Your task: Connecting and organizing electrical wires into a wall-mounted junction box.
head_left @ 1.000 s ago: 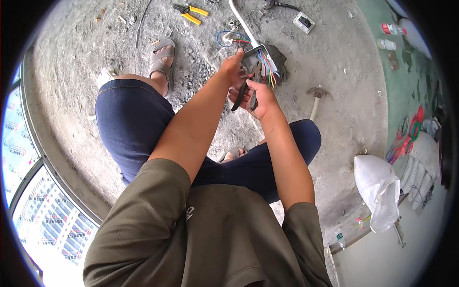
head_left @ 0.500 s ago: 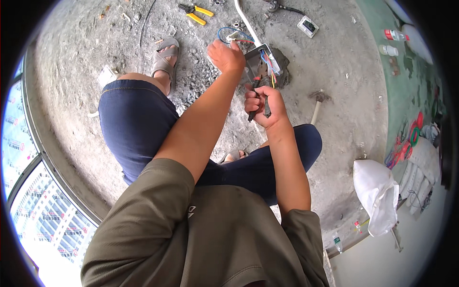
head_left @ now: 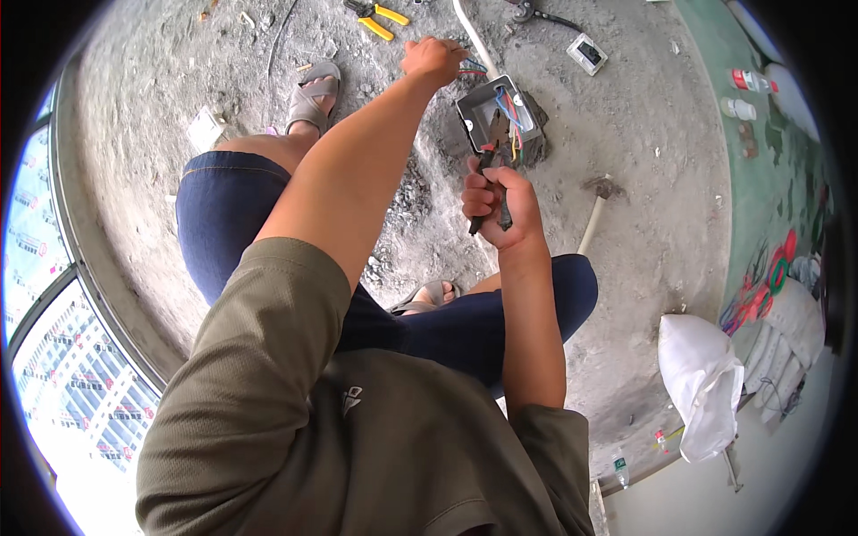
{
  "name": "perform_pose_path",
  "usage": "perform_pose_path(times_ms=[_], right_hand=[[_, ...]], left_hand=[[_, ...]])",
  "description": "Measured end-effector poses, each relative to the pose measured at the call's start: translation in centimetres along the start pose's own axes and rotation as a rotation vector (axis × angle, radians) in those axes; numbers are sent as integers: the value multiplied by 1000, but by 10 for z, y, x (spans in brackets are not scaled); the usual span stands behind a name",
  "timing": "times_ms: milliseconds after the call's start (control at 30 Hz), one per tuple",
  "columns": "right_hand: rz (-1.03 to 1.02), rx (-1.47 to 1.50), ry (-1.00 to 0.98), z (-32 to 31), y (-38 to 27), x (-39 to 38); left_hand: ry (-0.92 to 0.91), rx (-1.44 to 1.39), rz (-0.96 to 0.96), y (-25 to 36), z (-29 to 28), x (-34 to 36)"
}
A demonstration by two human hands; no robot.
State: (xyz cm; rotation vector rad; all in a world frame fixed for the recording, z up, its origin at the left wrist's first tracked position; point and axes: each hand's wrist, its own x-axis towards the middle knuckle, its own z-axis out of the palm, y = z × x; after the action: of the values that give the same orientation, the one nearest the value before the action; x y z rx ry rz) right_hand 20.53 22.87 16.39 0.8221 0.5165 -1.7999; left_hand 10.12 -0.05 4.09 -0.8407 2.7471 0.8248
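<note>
My right hand (head_left: 500, 205) is closed round the handles of dark pliers (head_left: 502, 174). Their jaws reach into a grey junction box (head_left: 466, 121) set in the concrete floor. Inside the box are several coloured wires (head_left: 511, 112), blue, red and yellow among them. Beyond the box, on its left, my left hand (head_left: 431, 61) has its fingers bent over the blue and red loose wires (head_left: 474, 67), which come out beside the fingertips. The palm and the wire ends are hidden beneath the hand.
A white conduit (head_left: 474, 36) runs to the box's far side. Yellow-handled pliers (head_left: 380, 18) lie far left, a dark tool (head_left: 527, 12) far right near a small white-framed box (head_left: 587, 54). A hammer-like tool (head_left: 592, 219) lies right; a white sack (head_left: 699, 375) stands lower right.
My left hand has moved farther away and slightly right, over the loose wires, and more of the junction box shows. My right hand keeps the pliers at the box.
</note>
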Motion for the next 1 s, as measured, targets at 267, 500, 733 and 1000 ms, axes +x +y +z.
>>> perform_pose_path(times_ms=[267,500,733,1000], right_hand=[[-49,-157,224,-29,55,-81],[31,-226,43,-2,76,-119],[68,-75,84,-15,63,-135],[59,-20,69,-18,78,-159]], left_hand=[[-130,-35,400,16,37,-2],[254,-830,-649,-30,25,-53],[-374,-1288,-722,-3,17,-92],[-614,-1553,-580,18,15,-70]])
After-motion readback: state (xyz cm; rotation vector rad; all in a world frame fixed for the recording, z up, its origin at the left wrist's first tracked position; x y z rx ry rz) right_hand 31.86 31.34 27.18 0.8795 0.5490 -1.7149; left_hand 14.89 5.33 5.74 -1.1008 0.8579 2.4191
